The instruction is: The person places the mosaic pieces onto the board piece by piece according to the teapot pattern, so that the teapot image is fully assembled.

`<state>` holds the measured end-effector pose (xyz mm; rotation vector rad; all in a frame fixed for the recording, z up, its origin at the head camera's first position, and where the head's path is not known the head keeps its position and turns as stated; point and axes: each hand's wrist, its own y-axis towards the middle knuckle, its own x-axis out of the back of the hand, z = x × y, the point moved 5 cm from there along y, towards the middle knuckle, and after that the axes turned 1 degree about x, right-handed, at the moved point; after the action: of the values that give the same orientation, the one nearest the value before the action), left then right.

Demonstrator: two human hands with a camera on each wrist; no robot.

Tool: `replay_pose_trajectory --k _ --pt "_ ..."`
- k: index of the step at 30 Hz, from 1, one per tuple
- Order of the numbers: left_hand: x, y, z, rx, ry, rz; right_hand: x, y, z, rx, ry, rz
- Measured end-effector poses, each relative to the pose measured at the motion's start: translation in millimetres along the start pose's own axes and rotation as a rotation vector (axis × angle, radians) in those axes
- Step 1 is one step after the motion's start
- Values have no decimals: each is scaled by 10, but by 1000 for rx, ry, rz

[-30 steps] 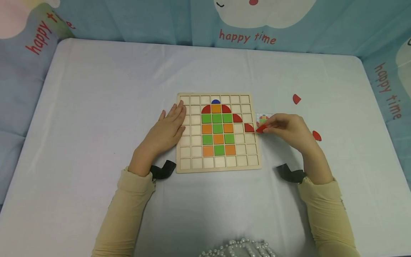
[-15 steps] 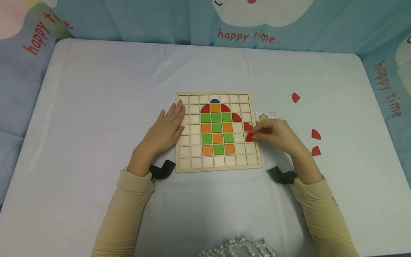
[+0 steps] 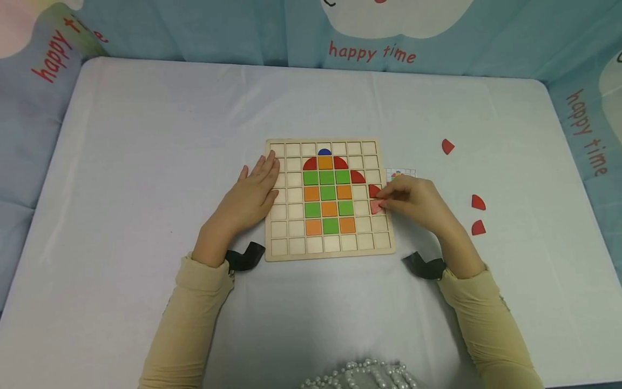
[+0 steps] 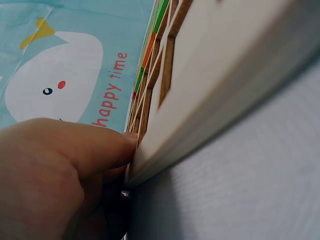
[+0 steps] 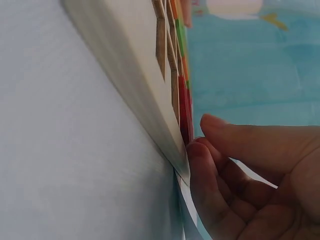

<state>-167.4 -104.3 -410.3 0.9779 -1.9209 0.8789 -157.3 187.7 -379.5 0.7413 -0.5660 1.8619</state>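
fingers [image 3: 386,201] of the right hand [image 3: 418,202] are curled in a pinch on a small red quarter-round piece [image 3: 376,206], which sits at a cell in the right-hand column of the wooden grid board [image 3: 291,248], just below another red piece [image 3: 373,190]. whether it is fully seated in the cell i cannot tell. the right wrist view shows the fingertips [image 5: 200,150] close against the board's edge.

the piece looks thin, stiff and very light, with a smooth painted face, so it will likely slip or tip if held loosely; the best hold is by its edges, between thumb and forefinger.

the left hand [image 3: 252,194] lies flat with relaxed, nearly straight fingers, holding nothing, its fingertips resting on the board's left columns; from the left wrist view a finger [image 4: 100,145] touches the board's rim.

three loose red pieces [image 3: 478,202] lie on the worktop [image 3: 146,135] well to the right, and a small pattern card [image 3: 400,173] sits just beside the board.
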Motion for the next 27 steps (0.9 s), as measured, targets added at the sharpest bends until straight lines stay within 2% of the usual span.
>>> replay_pose_trajectory --k 5,13,22,27 --pt "3 -3 -2 1 -3 0 6 4 2 -20 0 -2" --pt "-2 6 4 0 -4 2 31 13 -44 -154 -22 -30" --pt "6 -2 7 6 -10 4 9 21 -39 -147 0 -3" --pt "0 1 3 2 -15 5 144 -30 -60 -144 -6 -57"
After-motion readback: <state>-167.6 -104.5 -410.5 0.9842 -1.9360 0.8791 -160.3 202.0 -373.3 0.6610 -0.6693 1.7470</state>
